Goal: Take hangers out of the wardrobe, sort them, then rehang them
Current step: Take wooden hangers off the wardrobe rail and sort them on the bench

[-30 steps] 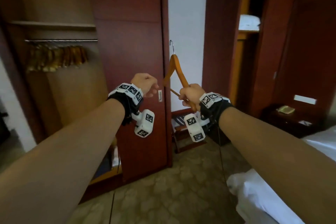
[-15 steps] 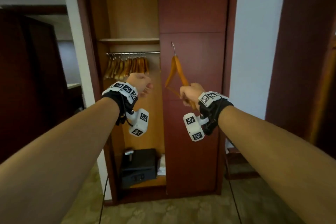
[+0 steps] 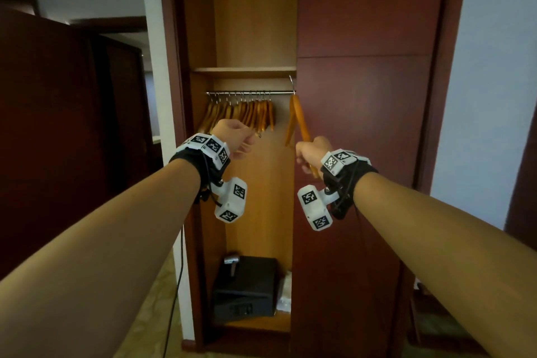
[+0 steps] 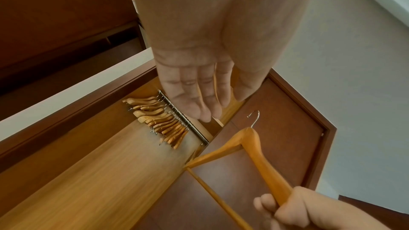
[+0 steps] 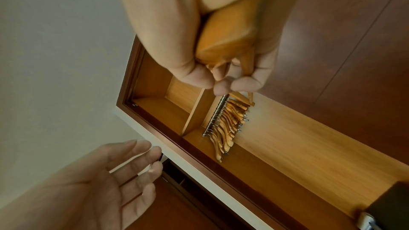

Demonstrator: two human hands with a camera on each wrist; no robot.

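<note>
Open wardrobe: row of wooden hangers bunched left on the rail, black safe on its floor, closed door to the right. Right hand fingers wrap one end of a wooden hanger, hook up near the rail's right end. Left hand empty, fingers loosely extended, beside it.

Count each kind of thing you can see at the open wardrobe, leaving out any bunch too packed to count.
Hands: 2, the left hand and the right hand
Held hanger: 1
Rail: 1
Shelf: 1
Safe: 1
Total: 6; hung hangers too packed to count.
</note>
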